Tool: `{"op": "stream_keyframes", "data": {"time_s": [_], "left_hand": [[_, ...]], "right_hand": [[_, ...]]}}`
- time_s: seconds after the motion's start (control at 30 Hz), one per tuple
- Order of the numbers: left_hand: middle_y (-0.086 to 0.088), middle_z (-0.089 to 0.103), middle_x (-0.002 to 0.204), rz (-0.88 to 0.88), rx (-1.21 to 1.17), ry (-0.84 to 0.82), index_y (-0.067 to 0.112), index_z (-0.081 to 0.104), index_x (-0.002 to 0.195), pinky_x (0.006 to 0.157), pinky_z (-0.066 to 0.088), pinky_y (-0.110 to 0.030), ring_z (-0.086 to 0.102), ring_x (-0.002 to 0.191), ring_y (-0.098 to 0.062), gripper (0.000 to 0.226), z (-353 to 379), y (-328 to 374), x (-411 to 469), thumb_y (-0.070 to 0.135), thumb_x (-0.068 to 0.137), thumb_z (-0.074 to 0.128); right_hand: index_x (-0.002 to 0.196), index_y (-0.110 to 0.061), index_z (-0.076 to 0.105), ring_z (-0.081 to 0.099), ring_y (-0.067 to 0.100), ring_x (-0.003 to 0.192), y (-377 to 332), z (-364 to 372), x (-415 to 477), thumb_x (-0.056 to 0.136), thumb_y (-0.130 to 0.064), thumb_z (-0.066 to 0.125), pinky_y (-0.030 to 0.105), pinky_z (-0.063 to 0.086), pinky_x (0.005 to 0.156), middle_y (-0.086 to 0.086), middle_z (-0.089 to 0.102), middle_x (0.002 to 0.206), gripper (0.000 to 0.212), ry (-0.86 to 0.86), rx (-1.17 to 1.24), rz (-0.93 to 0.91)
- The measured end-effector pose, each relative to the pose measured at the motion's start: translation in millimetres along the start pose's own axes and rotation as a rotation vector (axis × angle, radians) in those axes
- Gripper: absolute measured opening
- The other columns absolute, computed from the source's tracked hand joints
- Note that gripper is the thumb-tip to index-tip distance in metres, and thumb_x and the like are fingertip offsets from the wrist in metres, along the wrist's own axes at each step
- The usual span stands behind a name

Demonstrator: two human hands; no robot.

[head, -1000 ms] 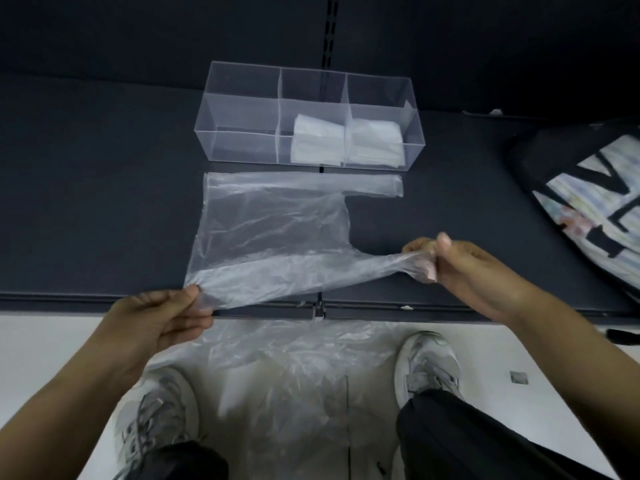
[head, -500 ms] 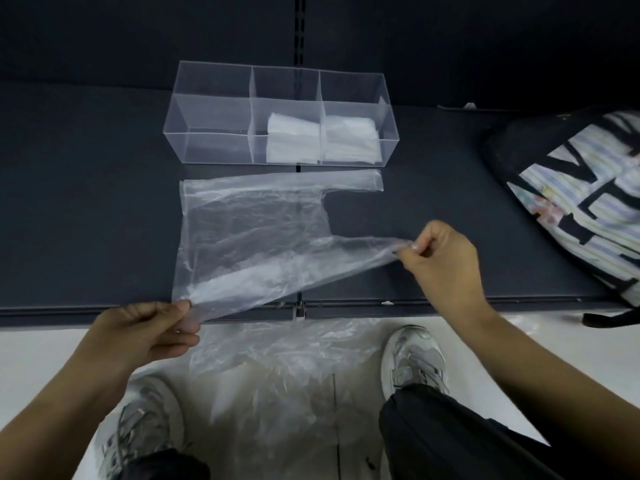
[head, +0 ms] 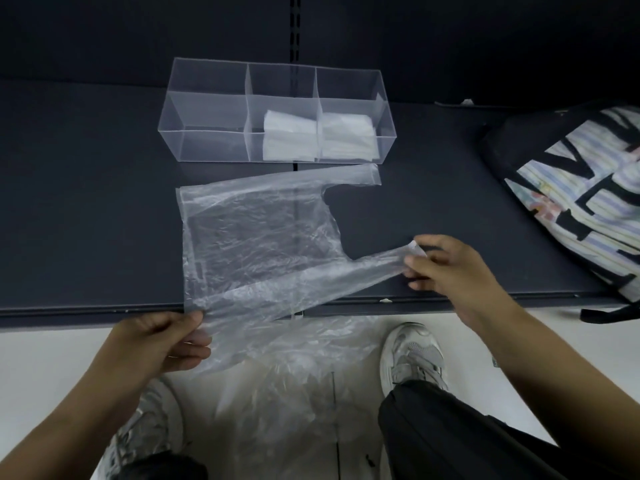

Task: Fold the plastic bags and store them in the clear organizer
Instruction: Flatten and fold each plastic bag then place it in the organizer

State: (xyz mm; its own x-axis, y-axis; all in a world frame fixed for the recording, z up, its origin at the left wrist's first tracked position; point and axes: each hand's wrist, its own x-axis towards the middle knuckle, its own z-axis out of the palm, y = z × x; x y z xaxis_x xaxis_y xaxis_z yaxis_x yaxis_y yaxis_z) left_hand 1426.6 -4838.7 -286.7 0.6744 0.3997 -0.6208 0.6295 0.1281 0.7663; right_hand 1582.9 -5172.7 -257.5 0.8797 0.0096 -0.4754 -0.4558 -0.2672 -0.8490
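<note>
folding is at the first lengthwise step: the plastic bag [head: 263, 237] is lying flat on the desk [head: 86, 202] ahead of both hands, with its near edge being lifted. the left hand [head: 162, 341] is pinching the bag's near bottom corner between thumb and fingers, just off the desk's front edge, wrist low. the right hand [head: 446, 268] is pinching the tip of the near handle, fingers curled, palm down, forearm angling in from the right. the clear organizer [head: 207, 109] is standing beyond the bag, farther from the hands; folded bags [head: 287, 140] are filling its middle and right compartments, and the left one is looking empty. the next move is probably calling for carrying both pinched points away from the body together, laying the near edge over the far handle [head: 349, 174]. more loose bags [head: 298, 393] are lying on the floor between the hands.
</note>
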Motion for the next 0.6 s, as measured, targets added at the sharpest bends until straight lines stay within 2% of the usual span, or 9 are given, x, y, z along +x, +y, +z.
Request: {"op": "stream_keyframes", "data": {"time_s": [0.07,0.17,0.23,0.3,0.4,0.47,0.5,0.53,0.6], "left_hand": [[-0.018,0.072,0.075,0.013,0.015,0.004,0.003,0.072,0.078,0.048,0.054,-0.022,0.072,0.064,-0.027,0.019,-1.0,-1.2,0.1,0.019,0.086,0.066],[-0.017,0.072,0.072,0.018,0.063,-0.017,0.007,0.073,0.07,0.048,0.054,-0.023,0.071,0.061,-0.027,0.023,0.7,-2.4,-0.9,0.022,0.087,0.067],[-0.012,0.07,0.064,0.058,0.183,0.019,0.014,0.072,0.064,0.048,0.053,-0.025,0.068,0.054,-0.022,0.027,4.0,-0.5,-4.1,0.032,0.085,0.069],[-0.004,0.063,0.051,0.175,0.464,0.167,0.013,0.065,0.057,0.048,0.047,-0.027,0.061,0.044,-0.014,0.045,1.4,1.2,-7.1,0.052,0.079,0.065],[0.004,0.051,0.045,0.473,0.824,0.465,0.021,0.051,0.058,0.044,0.03,-0.022,0.047,0.042,-0.008,0.048,-5.4,12.5,-9.3,0.062,0.083,0.048],[0.008,0.054,0.062,0.759,0.797,0.495,0.02,0.055,0.073,0.049,0.033,-0.023,0.048,0.053,-0.011,0.037,0.9,26.3,0.0,0.045,0.096,0.043],[0.003,0.06,0.077,0.876,0.803,0.459,0.014,0.062,0.087,0.058,0.04,-0.027,0.055,0.067,-0.017,0.034,7.8,33.7,10.8,0.036,0.101,0.039],[-0.007,0.064,0.099,0.948,0.85,0.395,0.007,0.064,0.106,0.076,0.046,-0.032,0.059,0.088,-0.024,0.035,16.6,42.2,24.3,0.029,0.103,0.037],[-0.018,0.046,0.142,0.919,1.03,0.225,0.001,0.045,0.138,0.113,0.027,-0.04,0.041,0.133,-0.031,0.046,32.5,57.2,52.7,0.027,0.103,0.031]], "right_hand": [[0.102,0.001,0.062,0.063,0.009,0.052,9.1,0.6,2.1,0.087,0.0,0.064,0.021,0.053,0.05,0.011,0.067,0.069,0.015,0.144,-0.122,-0.101],[0.093,-0.006,0.064,0.06,0.01,0.047,19.9,-12.7,2.0,0.089,-0.005,0.062,0.019,0.048,0.045,0.003,0.066,0.058,0.005,0.224,-0.306,-0.115],[0.098,-0.013,0.062,0.062,0.012,0.057,23.3,-18.6,-2.2,0.088,-0.012,0.062,0.022,0.046,0.051,-0.001,0.067,0.064,0.01,0.238,-0.591,-0.1],[0.106,-0.017,0.057,0.061,0.02,0.069,20.1,-18.9,-8.0,0.086,-0.019,0.064,0.028,0.042,0.059,-0.002,0.063,0.071,0.021,0.304,-0.83,-0.142],[0.111,-0.013,0.059,0.058,0.028,0.09,-0.5,7.3,-13.0,0.084,-0.014,0.064,0.034,0.044,0.073,0.003,0.057,0.094,0.027,0.388,-0.825,-0.433],[0.118,-0.008,0.06,0.051,0.032,0.113,-18.8,47.8,-11.9,0.087,-0.013,0.061,0.037,0.039,0.098,0.013,0.055,0.119,0.032,0.271,-0.826,-0.692],[0.126,-0.007,0.057,0.045,0.032,0.124,-26.8,73.2,-9.8,0.09,-0.017,0.058,0.036,0.031,0.108,0.015,0.051,0.131,0.038,0.14,-0.851,-0.787],[0.135,-0.007,0.049,0.037,0.03,0.134,-32.6,99.9,-7.0,0.094,-0.022,0.053,0.035,0.022,0.114,0.014,0.045,0.142,0.044,-0.005,-0.891,-0.844],[0.147,-0.009,0.032,0.019,0.024,0.145,-35.4,147.4,3.6,0.1,-0.032,0.043,0.034,0.005,0.119,0.01,0.028,0.155,0.054,-0.214,-0.996,-0.903]]}}
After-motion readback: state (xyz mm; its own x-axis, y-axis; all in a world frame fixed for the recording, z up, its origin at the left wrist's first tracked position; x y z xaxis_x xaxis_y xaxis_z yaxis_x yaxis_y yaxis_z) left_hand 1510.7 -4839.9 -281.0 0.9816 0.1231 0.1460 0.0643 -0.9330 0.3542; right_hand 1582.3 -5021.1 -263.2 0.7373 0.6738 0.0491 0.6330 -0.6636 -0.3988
